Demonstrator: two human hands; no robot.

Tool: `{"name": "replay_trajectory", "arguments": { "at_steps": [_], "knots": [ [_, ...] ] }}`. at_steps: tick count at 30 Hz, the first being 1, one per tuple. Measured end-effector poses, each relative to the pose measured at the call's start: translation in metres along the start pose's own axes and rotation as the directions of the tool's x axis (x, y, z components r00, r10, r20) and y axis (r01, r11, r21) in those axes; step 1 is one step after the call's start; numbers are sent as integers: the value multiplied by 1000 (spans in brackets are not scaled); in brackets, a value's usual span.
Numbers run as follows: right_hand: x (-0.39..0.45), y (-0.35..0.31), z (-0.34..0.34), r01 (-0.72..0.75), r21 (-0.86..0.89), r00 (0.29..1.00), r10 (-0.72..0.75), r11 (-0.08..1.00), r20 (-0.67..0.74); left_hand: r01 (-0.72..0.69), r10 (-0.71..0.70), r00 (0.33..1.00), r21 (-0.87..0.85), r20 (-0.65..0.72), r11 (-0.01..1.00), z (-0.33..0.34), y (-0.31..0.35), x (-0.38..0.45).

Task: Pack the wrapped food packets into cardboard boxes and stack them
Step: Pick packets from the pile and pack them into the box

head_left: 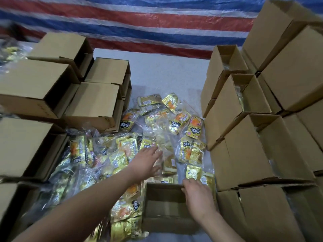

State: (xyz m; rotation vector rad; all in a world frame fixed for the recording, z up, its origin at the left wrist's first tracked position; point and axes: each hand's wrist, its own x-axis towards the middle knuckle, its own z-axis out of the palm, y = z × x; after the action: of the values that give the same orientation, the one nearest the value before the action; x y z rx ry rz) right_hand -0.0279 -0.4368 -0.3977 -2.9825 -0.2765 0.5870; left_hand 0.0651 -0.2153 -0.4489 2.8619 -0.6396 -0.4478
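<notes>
**Dozens of gold packets heaped between walls of cardboard**

Dozens of wrapped food packets (152, 137) lie in a loose heap on a pale grey floor (166, 74), running from the middle of the view down to its lower edge. Each packet is shiny gold foil with an orange picture and a black label with white characters; many sit inside clear plastic bags that crinkle and glare. An open cardboard box (164, 206) stands at the near end of the heap, its mouth upward and its brown inside bare.

The left hand (146, 163) reaches over the heap with its fingers stretched forward and slightly spread, the tips touching a clear bag of packets. The right hand (197, 194) rests on the far right rim of the open box, fingers curled over the edge and gripping it.

Stacks of boxes on the left (52, 95) lie on their sides with dark openings facing right. Stacks of boxes on the right (244, 137) stand taller, and some show bagged contents through their open ends, too dim to identify. A red, white and blue striped tarp (139, 20) hangs behind.

Motion blur softens the left edge, where a dark glinting mass cannot be made out. Small print on the packets is unreadable. Both forearms are cut off by the lower border.
</notes>
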Motion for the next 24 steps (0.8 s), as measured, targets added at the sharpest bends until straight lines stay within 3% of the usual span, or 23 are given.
{"name": "replay_trajectory", "arguments": {
  "at_steps": [2, 4, 7, 9, 12, 17, 24],
  "knots": [
    [2, 2, 3, -13, 15, 1000, 13, 1000, -16, 42, -48, 991, -48, -128, 998, -5, -13, -19],
    [0, 3, 5, -8, 24, 999, 9, 1000, -34, 25, -29, 991, -35, -129, 999, -5, -21, -39],
    [-8, 7, 8, 33, 35, 999, -32, 999, -36, -80, 79, 994, 9, 81, 997, 8, -15, -56],
    [-13, 11, 8, 47, 47, 999, -46, 998, -27, -81, 71, 969, 34, 237, 996, 20, -5, -58],
    [-18, 16, 5, 54, 50, 999, -54, 997, -1, -105, 45, 946, 170, 322, 980, 33, 9, -53],
    [-23, 17, 2, 62, 5, 995, -62, 998, 78, -95, -7, 955, 327, 295, 940, 51, 21, -47],
    [-30, 21, 9, 119, 9, 979, -118, 993, 169, -93, 16, 976, 352, 216, 932, 54, 23, -50]
  ]
}}
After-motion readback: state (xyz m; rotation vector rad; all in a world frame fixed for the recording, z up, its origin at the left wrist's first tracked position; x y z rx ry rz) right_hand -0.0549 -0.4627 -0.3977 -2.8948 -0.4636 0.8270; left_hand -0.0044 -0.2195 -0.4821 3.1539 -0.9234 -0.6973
